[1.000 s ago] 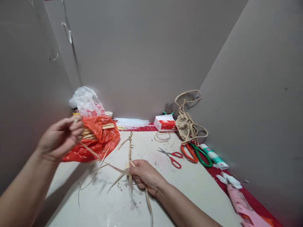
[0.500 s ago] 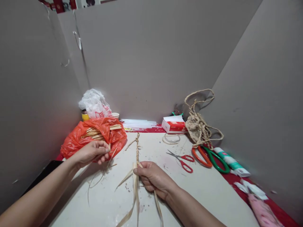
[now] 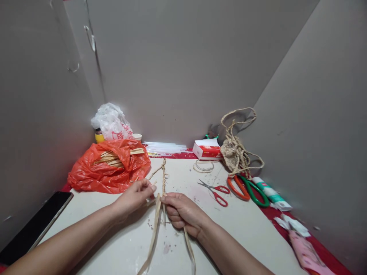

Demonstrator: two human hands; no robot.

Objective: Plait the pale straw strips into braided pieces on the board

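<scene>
A braided straw cord (image 3: pixel 164 176) lies on the white tabletop (image 3: pixel 235 233), running away from me. My right hand (image 3: pixel 180 212) is closed, pinching the near end of the braid where it splits into loose strips. Flat straw strips (image 3: pixel 153 235) trail from that pinch toward me. My left hand (image 3: pixel 135 196) is right beside it, fingers pinched on a thin straw strand at the braid's left side.
An orange plastic bag (image 3: pixel 109 172) of straw strips sits at the back left, a white bag (image 3: pixel 110 123) behind it. Red scissors (image 3: pixel 215 191), orange and green-handled scissors (image 3: pixel 243 188), a glue tube (image 3: pixel 271 194), a jute rope bundle (image 3: pixel 236 152) and a tissue box (image 3: pixel 207 149) lie at right. A dark phone (image 3: pixel 37 225) rests at left.
My left hand came down from near the orange bag to the braid, carrying a straw strand. My right hand kept its pinch on the braid. The view shifted slightly.
</scene>
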